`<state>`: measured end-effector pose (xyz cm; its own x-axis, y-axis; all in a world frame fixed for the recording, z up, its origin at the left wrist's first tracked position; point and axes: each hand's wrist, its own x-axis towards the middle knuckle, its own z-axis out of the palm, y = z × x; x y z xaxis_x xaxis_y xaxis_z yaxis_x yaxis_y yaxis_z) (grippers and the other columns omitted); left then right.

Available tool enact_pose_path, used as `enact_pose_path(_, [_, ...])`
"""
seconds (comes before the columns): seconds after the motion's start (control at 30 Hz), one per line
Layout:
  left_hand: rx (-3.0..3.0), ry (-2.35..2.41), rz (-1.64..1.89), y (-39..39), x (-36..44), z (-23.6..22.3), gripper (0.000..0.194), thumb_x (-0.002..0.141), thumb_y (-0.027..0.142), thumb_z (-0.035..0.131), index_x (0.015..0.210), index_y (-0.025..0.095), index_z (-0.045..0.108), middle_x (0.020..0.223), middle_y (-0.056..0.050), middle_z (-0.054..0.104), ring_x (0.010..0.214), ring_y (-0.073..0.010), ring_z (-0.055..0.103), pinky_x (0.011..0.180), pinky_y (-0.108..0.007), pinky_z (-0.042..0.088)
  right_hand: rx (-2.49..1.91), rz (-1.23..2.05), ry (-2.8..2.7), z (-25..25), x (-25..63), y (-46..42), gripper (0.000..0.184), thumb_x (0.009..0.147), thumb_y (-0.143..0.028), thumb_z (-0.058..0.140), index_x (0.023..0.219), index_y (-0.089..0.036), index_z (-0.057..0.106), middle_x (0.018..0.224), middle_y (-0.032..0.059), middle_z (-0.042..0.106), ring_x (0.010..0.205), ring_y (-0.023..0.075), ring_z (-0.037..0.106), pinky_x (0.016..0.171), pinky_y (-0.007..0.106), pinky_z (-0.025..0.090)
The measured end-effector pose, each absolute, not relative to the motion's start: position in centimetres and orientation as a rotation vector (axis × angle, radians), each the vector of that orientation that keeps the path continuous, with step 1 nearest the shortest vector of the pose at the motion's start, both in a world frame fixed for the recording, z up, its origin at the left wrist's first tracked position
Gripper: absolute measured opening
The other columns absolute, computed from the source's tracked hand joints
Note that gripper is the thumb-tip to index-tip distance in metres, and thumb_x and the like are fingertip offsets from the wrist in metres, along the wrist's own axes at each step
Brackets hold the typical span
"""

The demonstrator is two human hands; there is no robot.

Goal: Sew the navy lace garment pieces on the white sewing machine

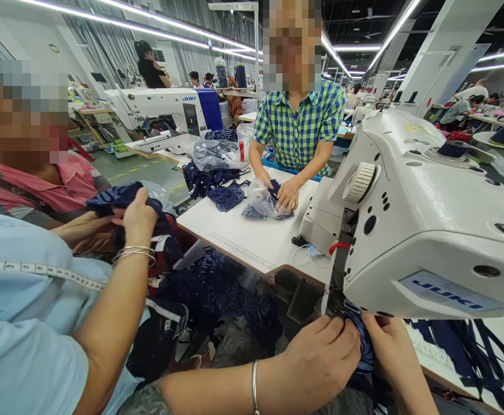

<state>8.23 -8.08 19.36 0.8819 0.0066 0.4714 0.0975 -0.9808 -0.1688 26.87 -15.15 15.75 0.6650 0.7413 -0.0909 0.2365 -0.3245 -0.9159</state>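
My left hand, with a thin bangle on the wrist, is closed on a piece of navy patterned fabric just below the head of a white sewing machine. My right hand pinches the same fabric from the right side, fingers pressed together. The fabric sits bunched between both hands under the needle area, which is mostly hidden.
A person in a light blue top with a measuring tape sits at my left, a hand holding navy cloth. Across the white table a person in a green checked shirt handles a plastic bag. More navy fabric hangs below the table.
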Motion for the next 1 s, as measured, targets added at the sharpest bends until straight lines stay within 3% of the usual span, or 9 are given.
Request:
enact_pose_path(0.1, [-2.849,-0.078,-0.722,-8.1,8.5,18.9,0.032,0.097,0.017,0.043,0.124,0.005,0.057,0.126,-0.015,0.057,0.111,-0.0188,0.056,0.102,-0.031,0.042,-1.871,0.638,-0.754,15.8,26.8,-15.2,0.043,0.068,-0.053,0.067,0.092,-0.017,0.065,0.089,0.0084,0.069,0.093,0.0306,0.061,0.081,0.035,0.046])
enact_pose_path(0.27, [-2.841,-0.113,-0.740,-8.2,8.8,18.6,0.041,0.101,0.034,0.042,0.126,0.005,0.055,0.122,-0.015,0.058,0.110,-0.0200,0.056,0.099,-0.032,0.044,-1.875,0.655,-0.800,16.2,27.2,-15.2,0.035,0.067,-0.055,0.067,0.071,-0.021,0.062,0.072,0.0062,0.067,0.080,0.0284,0.060,0.081,0.034,0.049])
enact_pose_path(0.43, [-2.857,-0.049,-0.658,-8.1,8.4,19.9,0.033,0.097,0.017,0.043,0.123,0.005,0.058,0.123,-0.014,0.057,0.108,-0.0197,0.056,0.097,-0.031,0.045,-1.831,0.673,-0.817,16.1,27.4,-15.2,0.033,0.067,-0.051,0.069,0.078,-0.020,0.064,0.079,0.0070,0.069,0.088,0.0293,0.060,0.087,0.035,0.046])
enact_pose_path(0.7, [-2.821,0.004,-0.771,-7.9,8.3,19.3,0.031,0.097,0.016,0.044,0.119,0.004,0.061,0.121,-0.013,0.060,0.111,-0.0184,0.056,0.100,-0.029,0.044,-1.855,0.499,-0.704,16.1,25.8,-14.5,0.032,0.065,-0.051,0.065,0.070,-0.020,0.059,0.062,0.0035,0.060,0.062,0.0223,0.053,0.062,0.032,0.044])
enact_pose_path(0.87, [-2.854,-0.052,-0.910,-8.2,8.6,18.0,0.032,0.097,0.012,0.040,0.119,0.004,0.061,0.125,-0.012,0.061,0.113,-0.0181,0.057,0.100,-0.029,0.046,-1.779,0.501,-0.810,16.3,25.8,-14.4,0.028,0.074,-0.046,0.057,0.075,-0.018,0.059,0.076,0.0070,0.065,0.071,0.0233,0.056,0.070,0.034,0.045])
enact_pose_path(1.0, [-2.869,-0.040,-0.963,-8.1,9.0,17.0,0.033,0.095,0.010,0.046,0.124,0.003,0.058,0.126,-0.012,0.062,0.114,-0.0189,0.058,0.099,-0.029,0.048,-1.787,0.534,-0.851,16.1,26.4,-14.7,0.022,0.080,-0.041,0.055,0.080,-0.019,0.054,0.073,0.0024,0.059,0.077,0.0231,0.056,0.075,0.034,0.044])
